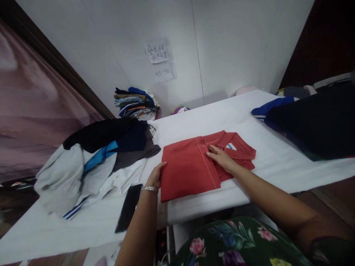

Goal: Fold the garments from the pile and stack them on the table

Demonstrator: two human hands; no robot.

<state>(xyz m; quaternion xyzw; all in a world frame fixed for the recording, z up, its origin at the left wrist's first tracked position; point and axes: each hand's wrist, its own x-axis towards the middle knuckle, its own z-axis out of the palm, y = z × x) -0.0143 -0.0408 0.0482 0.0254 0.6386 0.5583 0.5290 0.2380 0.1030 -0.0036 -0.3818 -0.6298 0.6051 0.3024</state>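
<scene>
A red shirt (185,168) with pale stitching lies folded on the white-covered table, its collar and neck label pointing right. At its left edge is my left hand (155,177), closed on the cloth with the thumb on top; the other fingers are mostly hidden. My right hand (222,158) rests on the shirt below the collar, fingers stretched toward the folded hem. A dark phone (129,207) lies beside my left wrist.
Loose clothes in grey, black, blue and white (66,173) are heaped on the left. A folded clothes stack (137,103) stands by the wall. Dark garments (318,118) cover the table's right end. Handwritten paper notes (159,51) hang on the wall (230,44).
</scene>
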